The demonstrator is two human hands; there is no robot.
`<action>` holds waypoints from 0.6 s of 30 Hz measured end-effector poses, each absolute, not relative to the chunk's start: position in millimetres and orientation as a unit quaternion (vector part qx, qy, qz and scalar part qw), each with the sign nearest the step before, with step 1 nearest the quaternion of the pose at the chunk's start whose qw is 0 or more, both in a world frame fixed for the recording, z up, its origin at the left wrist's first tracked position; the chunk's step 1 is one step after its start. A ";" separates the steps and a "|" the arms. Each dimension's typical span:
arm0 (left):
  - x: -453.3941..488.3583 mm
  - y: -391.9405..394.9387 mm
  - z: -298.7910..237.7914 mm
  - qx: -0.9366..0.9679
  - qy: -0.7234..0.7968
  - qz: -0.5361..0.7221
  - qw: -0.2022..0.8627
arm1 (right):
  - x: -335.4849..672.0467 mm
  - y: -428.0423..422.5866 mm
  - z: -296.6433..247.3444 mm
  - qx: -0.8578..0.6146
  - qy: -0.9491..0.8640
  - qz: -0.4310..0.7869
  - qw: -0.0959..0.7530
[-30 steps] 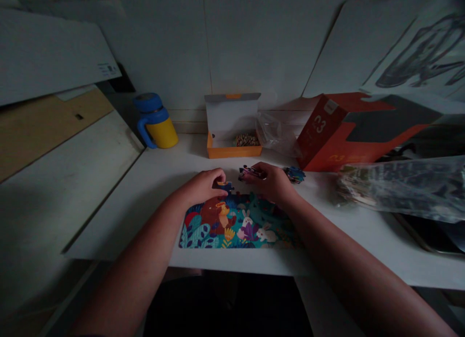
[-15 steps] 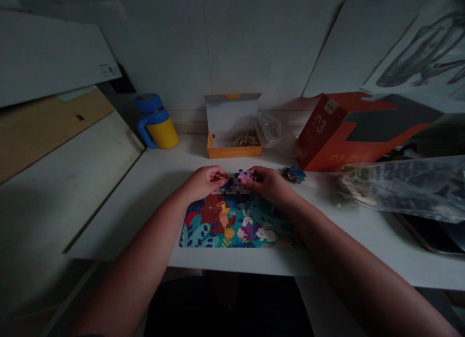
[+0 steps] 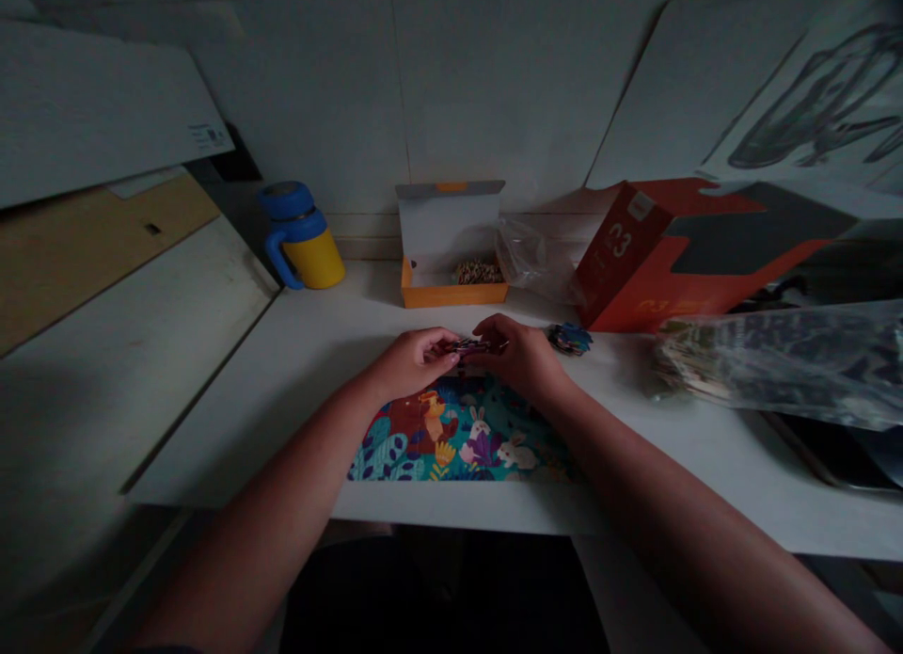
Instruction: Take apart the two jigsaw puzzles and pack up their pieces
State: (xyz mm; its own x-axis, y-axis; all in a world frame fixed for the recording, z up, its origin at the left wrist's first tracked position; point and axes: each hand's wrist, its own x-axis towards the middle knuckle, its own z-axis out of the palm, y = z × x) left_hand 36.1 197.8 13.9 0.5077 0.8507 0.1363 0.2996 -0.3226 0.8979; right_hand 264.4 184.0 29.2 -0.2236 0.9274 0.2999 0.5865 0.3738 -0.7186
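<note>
My left hand (image 3: pixel 421 360) and my right hand (image 3: pixel 518 353) meet above the far edge of a partly assembled jigsaw puzzle (image 3: pixel 441 438). Between them is a small stack of puzzle pieces (image 3: pixel 467 346), seen nearly edge-on, with the fingers of both hands closed around it. How many pieces the stack has, I cannot tell. The joined part of the puzzle shows a bear, white rabbits and leaves; my right forearm hides its right end. Just right of my right hand lies a small pile of blue puzzle pieces (image 3: pixel 570 339).
Behind the hands, an orange box (image 3: pixel 455 296) stands with its lid up and pieces inside. Beside it are a clear plastic bag (image 3: pixel 532 259) and a large red box (image 3: pixel 635 259). A blue and yellow mug (image 3: pixel 310 249) is at left, a bag of pieces (image 3: pixel 762 362) at right.
My hands have come together. The pieces they held apart are now gathered in one stack between them, turned edge-on.
</note>
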 end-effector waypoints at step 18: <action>46.2 201.5 8.7 0.741 0.413 0.374 0.375 | 266.9 188.0 29.5 -0.487 -0.781 0.199 0.337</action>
State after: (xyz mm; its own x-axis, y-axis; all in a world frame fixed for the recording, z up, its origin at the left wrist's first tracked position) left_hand 46.2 201.5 8.7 0.3800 0.8920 0.2447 0.3316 -0.3783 0.8642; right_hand 266.9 188.0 29.5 -0.2996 0.8943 0.3324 0.6266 0.4472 -0.6383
